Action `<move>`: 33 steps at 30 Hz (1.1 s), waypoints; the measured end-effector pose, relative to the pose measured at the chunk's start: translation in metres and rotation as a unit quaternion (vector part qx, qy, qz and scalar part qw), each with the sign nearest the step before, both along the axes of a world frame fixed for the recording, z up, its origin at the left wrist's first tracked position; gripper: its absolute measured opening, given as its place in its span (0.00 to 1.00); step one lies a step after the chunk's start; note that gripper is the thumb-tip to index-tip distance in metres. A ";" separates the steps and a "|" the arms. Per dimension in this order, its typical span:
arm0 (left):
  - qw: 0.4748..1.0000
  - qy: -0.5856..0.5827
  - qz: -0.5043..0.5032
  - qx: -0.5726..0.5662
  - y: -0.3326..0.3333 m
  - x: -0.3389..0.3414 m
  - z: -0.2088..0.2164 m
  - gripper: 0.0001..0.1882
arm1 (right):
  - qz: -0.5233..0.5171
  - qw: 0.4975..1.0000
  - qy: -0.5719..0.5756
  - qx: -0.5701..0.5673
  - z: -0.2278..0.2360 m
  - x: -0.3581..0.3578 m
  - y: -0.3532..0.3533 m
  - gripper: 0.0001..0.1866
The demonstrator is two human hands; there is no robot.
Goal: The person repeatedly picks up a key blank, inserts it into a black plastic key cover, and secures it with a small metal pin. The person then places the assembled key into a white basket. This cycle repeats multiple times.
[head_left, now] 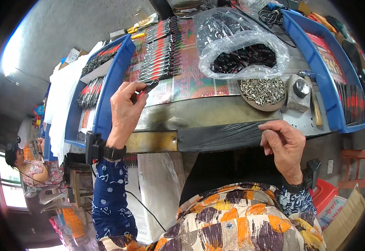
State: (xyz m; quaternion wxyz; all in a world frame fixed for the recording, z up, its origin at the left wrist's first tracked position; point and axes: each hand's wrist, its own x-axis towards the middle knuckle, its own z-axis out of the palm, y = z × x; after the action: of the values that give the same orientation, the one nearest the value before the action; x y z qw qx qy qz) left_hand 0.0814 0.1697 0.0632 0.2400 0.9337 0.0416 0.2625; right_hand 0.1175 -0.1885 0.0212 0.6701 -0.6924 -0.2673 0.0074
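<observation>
My left hand (128, 109) is closed on a small black-and-red handle piece (145, 91), held tilted above the near end of a row of similar pieces. That row of black, red and silvery pieces (157, 58) lies side by side on a printed sheet (186, 85). My right hand (285, 144) hovers at the bench's front edge, fingers curled in; anything between its fingertips is hidden. A round dish of small metal pins (263, 91) is just beyond it. Behind the dish, an open clear plastic bag (249, 37) holds many black-and-red parts (243, 58).
A blue bin (123, 62) of similar pieces stands at the left, another blue bin (337, 96) at the right. Beside the dish are a grey block (298, 101) with a black round thing on top and a hammer (316, 104). Another person (36, 167) sits at the far left.
</observation>
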 end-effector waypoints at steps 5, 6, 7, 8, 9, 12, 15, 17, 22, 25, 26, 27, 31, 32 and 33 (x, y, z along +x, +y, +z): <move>0.999 0.015 -0.027 0.029 0.012 0.020 -0.018 0.12 | 0.011 0.999 -0.030 -0.029 -0.005 0.004 -0.002 0.06; 0.999 0.004 -0.034 0.042 0.013 0.024 -0.021 0.12 | 0.011 0.998 -0.044 -0.031 -0.006 0.004 -0.003 0.06; 0.998 0.007 -0.037 0.055 0.014 0.028 -0.024 0.12 | 0.011 0.998 -0.059 -0.034 -0.007 0.005 -0.003 0.06; 0.997 0.009 -0.040 0.068 0.014 0.031 -0.027 0.12 | 0.011 0.997 -0.072 -0.034 -0.008 0.006 -0.003 0.06; 0.996 0.012 -0.042 0.081 0.015 0.033 -0.029 0.12 | 0.013 0.996 -0.075 -0.037 -0.008 0.006 -0.004 0.07; 0.991 -0.012 -0.060 0.120 0.017 0.041 -0.035 0.13 | 0.014 0.995 -0.089 -0.043 -0.009 0.007 -0.004 0.07; 0.986 -0.035 -0.054 0.157 0.019 0.045 -0.037 0.13 | 0.016 0.995 -0.090 -0.051 -0.010 0.007 -0.005 0.07; 0.985 -0.035 -0.046 0.161 0.020 0.046 -0.038 0.13 | 0.013 0.994 -0.098 -0.047 -0.011 0.006 -0.005 0.07; 0.983 -0.042 -0.047 0.170 0.026 0.049 -0.039 0.12 | 0.012 0.995 -0.080 -0.050 -0.009 0.004 -0.006 0.06; 0.985 -0.046 -0.038 0.163 0.027 0.051 -0.041 0.12 | 0.008 0.998 -0.058 -0.029 -0.010 0.002 -0.003 0.06; 0.987 -0.053 -0.052 0.144 0.028 0.051 -0.040 0.12 | 0.008 0.996 -0.077 -0.036 -0.010 0.002 -0.002 0.06; 0.985 -0.061 -0.049 0.153 0.026 0.049 -0.041 0.12 | 0.007 0.997 -0.064 -0.029 -0.010 0.001 -0.002 0.06; 0.980 -0.091 -0.049 0.168 0.018 0.036 -0.028 0.07 | 0.002 0.998 -0.043 -0.036 -0.011 0.000 -0.002 0.05; 0.981 -0.092 -0.051 0.164 0.017 0.031 -0.023 0.07 | 0.000 0.999 -0.041 -0.034 -0.011 -0.001 -0.003 0.05; 0.984 -0.077 -0.051 0.155 0.018 0.024 -0.015 0.07 | -0.006 0.998 -0.040 -0.038 -0.012 -0.001 -0.002 0.05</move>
State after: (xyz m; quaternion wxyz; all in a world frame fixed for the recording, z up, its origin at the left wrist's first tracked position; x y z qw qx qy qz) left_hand 0.1058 0.1875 0.0482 0.1078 0.9375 -0.0656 0.3243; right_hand 0.1166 -0.1908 0.0090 0.6322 -0.7186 -0.2894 -0.0145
